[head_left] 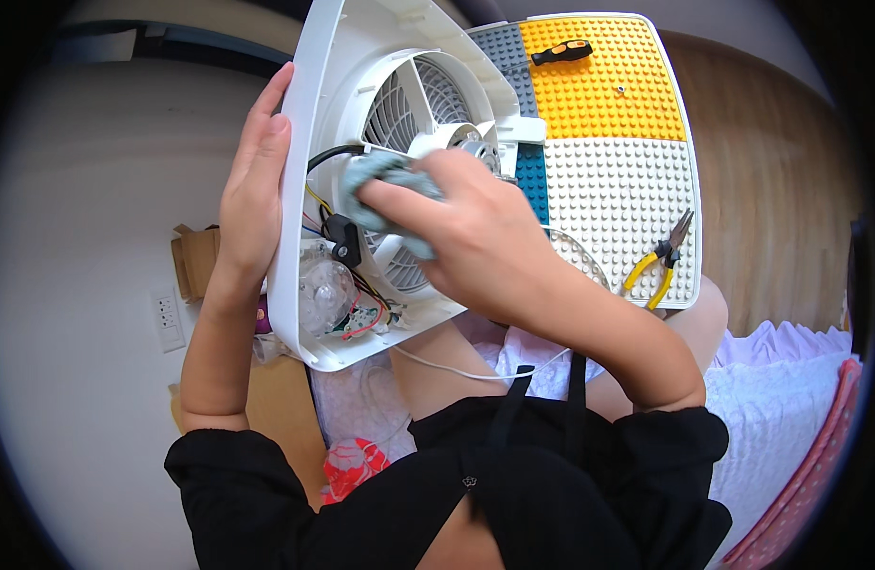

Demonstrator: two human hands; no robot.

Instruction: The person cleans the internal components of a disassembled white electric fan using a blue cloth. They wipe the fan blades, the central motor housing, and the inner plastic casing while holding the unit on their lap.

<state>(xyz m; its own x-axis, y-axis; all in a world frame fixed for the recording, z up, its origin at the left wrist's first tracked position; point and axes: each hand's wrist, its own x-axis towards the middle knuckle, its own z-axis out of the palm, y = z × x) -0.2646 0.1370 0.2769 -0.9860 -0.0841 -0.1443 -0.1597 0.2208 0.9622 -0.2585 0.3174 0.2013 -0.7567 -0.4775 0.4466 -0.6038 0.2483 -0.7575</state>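
A white plastic fan housing [298, 228] stands tilted on its side, its inside facing me. My left hand [257, 190] presses its palm and fingers against the outer left wall, steadying it. In my right hand [475, 223] a bunched grey-green cloth [385, 195] is gripped, lying against the inner fan frame; the hand is slightly blurred. Around the cloth show a round grille [428, 95], a black cable [333, 155], a black clip-like part [343, 239], thin coloured wires and a clear plastic dome [325, 293]. The motor [477, 150] is partly hidden behind my right hand.
Behind and right is a studded board table [618, 180] in yellow, white, grey and teal. On it lie a black-orange screwdriver [561, 53], yellow-handled pliers [660, 261] and a small metal nut [620, 90]. A white cord [475, 376] crosses my lap. Cardboard [192, 261] stands left.
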